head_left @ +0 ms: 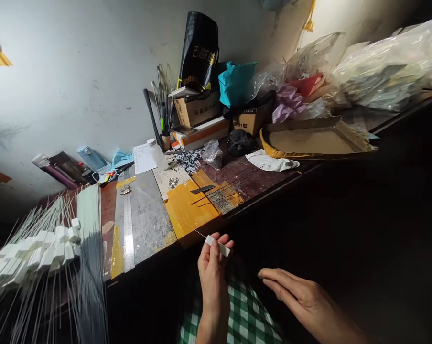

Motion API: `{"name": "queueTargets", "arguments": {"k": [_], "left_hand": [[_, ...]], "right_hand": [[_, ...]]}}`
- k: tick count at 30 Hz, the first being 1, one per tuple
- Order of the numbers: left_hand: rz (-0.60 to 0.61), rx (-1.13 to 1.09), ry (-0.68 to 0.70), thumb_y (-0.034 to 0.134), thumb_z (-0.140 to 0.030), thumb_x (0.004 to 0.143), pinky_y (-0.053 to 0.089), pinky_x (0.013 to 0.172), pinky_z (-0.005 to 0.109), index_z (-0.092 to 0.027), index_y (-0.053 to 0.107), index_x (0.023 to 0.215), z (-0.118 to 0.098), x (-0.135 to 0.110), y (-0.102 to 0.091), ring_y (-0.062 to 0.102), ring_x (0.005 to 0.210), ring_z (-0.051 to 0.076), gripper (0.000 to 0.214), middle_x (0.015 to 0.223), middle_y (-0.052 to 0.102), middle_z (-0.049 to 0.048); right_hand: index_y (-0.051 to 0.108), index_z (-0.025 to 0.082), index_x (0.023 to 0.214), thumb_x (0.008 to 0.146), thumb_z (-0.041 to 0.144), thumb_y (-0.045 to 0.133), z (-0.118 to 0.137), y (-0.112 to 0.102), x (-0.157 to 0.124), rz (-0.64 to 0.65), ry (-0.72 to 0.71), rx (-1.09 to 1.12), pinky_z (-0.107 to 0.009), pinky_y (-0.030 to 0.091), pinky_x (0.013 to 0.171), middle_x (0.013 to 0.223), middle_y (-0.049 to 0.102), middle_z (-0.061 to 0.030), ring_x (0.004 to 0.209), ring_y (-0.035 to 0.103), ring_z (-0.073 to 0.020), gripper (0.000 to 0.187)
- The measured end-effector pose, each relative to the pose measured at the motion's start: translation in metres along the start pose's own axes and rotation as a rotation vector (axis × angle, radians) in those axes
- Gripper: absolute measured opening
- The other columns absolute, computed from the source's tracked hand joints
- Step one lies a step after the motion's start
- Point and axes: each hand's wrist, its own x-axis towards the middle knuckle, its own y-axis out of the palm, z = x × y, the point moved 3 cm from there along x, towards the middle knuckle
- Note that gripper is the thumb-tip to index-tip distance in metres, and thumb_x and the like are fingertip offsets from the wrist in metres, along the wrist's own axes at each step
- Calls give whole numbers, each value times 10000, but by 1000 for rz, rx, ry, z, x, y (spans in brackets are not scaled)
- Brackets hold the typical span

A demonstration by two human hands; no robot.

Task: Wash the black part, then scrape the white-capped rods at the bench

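My left hand (212, 267) is raised just in front of the bench edge and pinches a small white block (218, 245) with a thin wire (199, 232) sticking out of it toward the bench. My right hand (291, 291) lies lower and to the right over my lap, fingers stretched out and together, holding nothing. A green checked cloth (244, 315) covers my lap beneath both hands.
A pile of the same white blocks on thin rods (40, 253) lies at the left. A steel ruler (128, 224) and yellow patches (185, 210) lie on the wooden bench. Boxes (198, 112), bags, a black bag (199, 50) and a cardboard tray (312, 141) crowd the back.
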Motion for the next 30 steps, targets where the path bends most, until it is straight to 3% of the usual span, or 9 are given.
{"name": "queueTargets", "arguments": {"k": [9,15,20,26,30], "left_hand": [[33,31,-11,715,-456,826,531,888,334,-131,671,1079,9,19,14,711,964,231,414,1111,724,144],[-3,6,-29,737,-466,801,543,848,328,-128,668,1049,12,28,11,720,905,222,426,1063,732,139],[-22,-28,-29,760,-467,776,552,826,330,-129,663,1024,8,32,8,724,894,229,430,1034,735,133],[-41,-43,-36,740,-463,798,557,832,344,-116,649,1045,3,33,10,729,890,238,435,1046,734,147],[-37,-45,-32,704,-411,845,565,801,325,-107,640,1042,-5,33,10,734,851,219,367,1006,744,135]], "right_hand": [[695,280,1155,977,293,478,-18,-9,14,-52,-94,-125,-276,623,777,1030,741,-21,928,724,-205,281],[672,305,1178,994,308,438,-11,-5,29,-8,-101,-222,-294,604,737,1003,732,-19,858,724,-199,298],[664,276,1066,988,337,444,-2,-5,39,-2,-88,-315,-270,555,618,935,690,-14,681,693,-155,242],[668,260,1017,1007,278,414,10,-13,46,-31,-219,-366,-251,521,646,846,663,-11,727,667,-142,255],[656,249,1093,1019,281,399,17,-15,49,-55,-272,-428,-267,528,671,915,687,-19,784,682,-160,269]]}}
